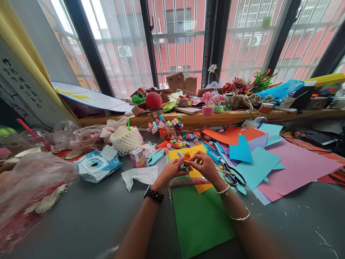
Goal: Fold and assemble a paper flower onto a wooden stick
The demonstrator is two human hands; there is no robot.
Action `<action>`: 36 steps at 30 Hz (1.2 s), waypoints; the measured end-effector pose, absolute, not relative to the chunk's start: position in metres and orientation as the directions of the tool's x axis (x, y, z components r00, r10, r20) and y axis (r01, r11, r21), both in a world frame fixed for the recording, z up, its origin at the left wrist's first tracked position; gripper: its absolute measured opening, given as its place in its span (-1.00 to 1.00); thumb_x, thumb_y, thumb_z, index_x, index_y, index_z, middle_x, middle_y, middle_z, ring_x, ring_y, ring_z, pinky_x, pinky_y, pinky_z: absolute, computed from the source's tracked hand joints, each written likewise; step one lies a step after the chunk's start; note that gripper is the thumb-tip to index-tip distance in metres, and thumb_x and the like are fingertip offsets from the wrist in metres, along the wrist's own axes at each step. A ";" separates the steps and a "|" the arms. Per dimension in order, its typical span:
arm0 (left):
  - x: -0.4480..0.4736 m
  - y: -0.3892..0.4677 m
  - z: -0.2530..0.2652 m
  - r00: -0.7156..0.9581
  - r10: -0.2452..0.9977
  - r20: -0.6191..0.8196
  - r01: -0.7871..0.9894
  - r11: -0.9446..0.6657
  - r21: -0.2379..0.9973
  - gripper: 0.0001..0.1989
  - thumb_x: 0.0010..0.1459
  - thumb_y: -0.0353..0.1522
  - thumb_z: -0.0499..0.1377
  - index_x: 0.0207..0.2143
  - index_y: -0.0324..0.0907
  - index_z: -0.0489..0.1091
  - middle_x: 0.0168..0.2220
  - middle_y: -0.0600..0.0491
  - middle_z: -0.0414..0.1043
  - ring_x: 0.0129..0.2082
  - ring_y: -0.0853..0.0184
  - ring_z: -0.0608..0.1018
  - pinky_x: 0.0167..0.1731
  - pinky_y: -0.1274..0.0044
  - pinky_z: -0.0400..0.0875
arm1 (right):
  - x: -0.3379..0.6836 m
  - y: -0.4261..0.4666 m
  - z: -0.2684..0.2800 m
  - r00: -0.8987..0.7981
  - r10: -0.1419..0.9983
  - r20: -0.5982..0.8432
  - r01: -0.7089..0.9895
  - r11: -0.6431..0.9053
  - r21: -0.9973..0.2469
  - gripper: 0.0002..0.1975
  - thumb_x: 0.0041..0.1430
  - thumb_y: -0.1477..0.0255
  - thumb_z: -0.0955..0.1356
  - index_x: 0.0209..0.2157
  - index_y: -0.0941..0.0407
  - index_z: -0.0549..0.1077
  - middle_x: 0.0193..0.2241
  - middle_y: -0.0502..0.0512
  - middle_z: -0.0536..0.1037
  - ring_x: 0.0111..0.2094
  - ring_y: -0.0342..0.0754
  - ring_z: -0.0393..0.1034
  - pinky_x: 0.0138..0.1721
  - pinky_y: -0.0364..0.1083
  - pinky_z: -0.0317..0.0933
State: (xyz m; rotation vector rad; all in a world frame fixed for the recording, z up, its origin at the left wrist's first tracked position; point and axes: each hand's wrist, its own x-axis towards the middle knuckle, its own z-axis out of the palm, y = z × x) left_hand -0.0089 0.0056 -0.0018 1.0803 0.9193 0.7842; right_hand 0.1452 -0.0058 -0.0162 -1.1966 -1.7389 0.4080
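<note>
Head view: two hands (pixel 171 170) (pixel 205 166) pinch one papercraft (pixel 187 156).

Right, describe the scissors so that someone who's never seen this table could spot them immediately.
On the grey table, find the big green sheet. Near its upper right, beside the right hand, lie the scissors. Their looped black handles set them apart from the flat coloured paper nearby.

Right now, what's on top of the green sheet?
On the green sheet lie a pinkish ruler and yellow paper. Your left hand and right hand, holding a small orange-and-blue piece, block the view; whatever they cover can't be seen.
</note>
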 end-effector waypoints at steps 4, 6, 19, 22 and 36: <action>-0.007 0.005 -0.003 0.417 0.885 -0.209 -0.084 0.266 0.960 -0.69 0.05 -0.20 0.10 -0.29 -0.28 0.35 -0.29 -0.04 0.45 -0.35 0.40 0.52 -0.31 0.56 0.42 | 0.146 -0.006 -0.016 -0.063 0.853 0.518 0.535 0.467 -0.704 -0.75 -0.01 0.24 0.33 -0.56 0.14 0.43 -0.50 0.01 0.37 -0.52 -0.19 0.24 -0.48 -0.18 0.15; -0.007 0.005 -0.004 0.420 0.886 -0.196 -0.079 0.251 0.965 -0.68 0.06 -0.19 0.09 -0.28 -0.28 0.35 -0.29 -0.05 0.45 -0.32 0.38 0.51 -0.29 0.54 0.42 | 0.146 -0.006 -0.016 -0.054 0.855 0.515 0.534 0.461 -0.709 -0.71 0.01 0.22 0.31 -0.59 0.14 0.39 -0.52 0.00 0.36 -0.53 -0.20 0.24 -0.48 -0.17 0.15; -0.006 0.008 -0.009 0.401 0.906 -0.135 -0.054 0.170 0.984 -0.63 -0.01 -0.12 0.12 -0.38 -0.29 0.35 -0.25 -0.09 0.45 -0.24 0.29 0.49 -0.27 0.47 0.42 | 0.145 -0.004 -0.017 -0.054 0.927 0.372 0.416 0.359 -0.835 -0.68 -0.09 0.16 0.34 -0.57 0.15 0.33 -0.54 0.00 0.42 -0.56 -0.19 0.26 -0.52 -0.16 0.16; -0.005 0.008 -0.009 0.420 0.902 -0.103 -0.029 0.127 0.991 -0.59 -0.03 -0.09 0.11 -0.42 -0.30 0.38 -0.31 -0.07 0.46 -0.28 0.29 0.49 -0.29 0.48 0.42 | 0.148 -0.002 -0.018 -0.037 0.945 0.324 0.435 0.307 -0.846 -0.65 -0.13 0.13 0.35 -0.53 0.15 0.30 -0.51 0.00 0.41 -0.57 -0.19 0.27 -0.54 -0.16 0.16; -0.005 0.002 -0.001 0.432 0.902 0.021 -0.096 0.022 0.995 -0.58 -0.20 -0.18 0.27 -0.33 -0.30 0.39 -0.19 -0.08 0.40 -0.24 0.28 0.47 -0.26 0.46 0.40 | 0.155 -0.006 -0.009 -0.026 0.952 0.306 0.643 0.251 -0.724 -0.50 -0.14 -0.04 0.26 -0.71 0.13 0.19 -0.75 -0.10 0.18 -0.68 -0.24 0.01 -0.66 -0.19 -0.14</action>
